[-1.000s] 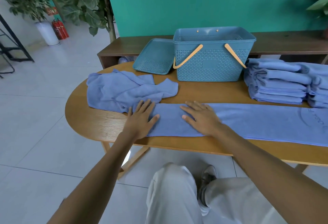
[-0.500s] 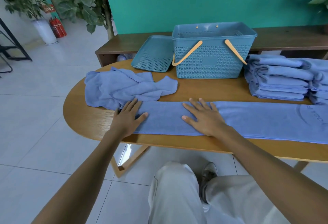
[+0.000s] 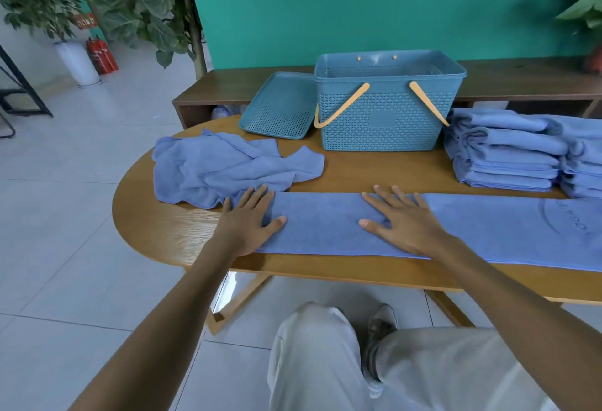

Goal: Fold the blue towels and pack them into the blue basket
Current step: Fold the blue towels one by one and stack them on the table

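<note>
A: Status?

B: Mid-fold. One long towel (image 3: pixel 456 228) lies flat as a narrow strip along the near edge of the tabletop (image 3: pixel 156 225). Left hand (image 3: pixel 249 221) rests flat on the strip's left end, fingers straight. Right hand (image 3: pixel 402 218) is flat too, fingers spread, pressing nearer the middle. Neither grasps anything — both just press the cloth down.

A: Basket?

B: Blue basket (image 3: pixel 387 117) stands at the far side of the tabletop, open, handles dropped outward. Its lid (image 3: pixel 280 106) leans against its left wall. I can't see any towel inside, but the view into it is shallow.

A: Other towels?

B: Crumpled towel (image 3: pixel 228 169) just left of the strip, unfolded, touching the left hand's fingertips. Folded stack (image 3: pixel 508 153) to the right of the basket.

A: Next move?

B: My read: pinch the left end and bring it over toward the right, edges aligned, to shorten the strip. It needs a grip on both left corners — the flat palms won't lift it. Watch the crumpled towel; it could snag on the lifted end.
</note>
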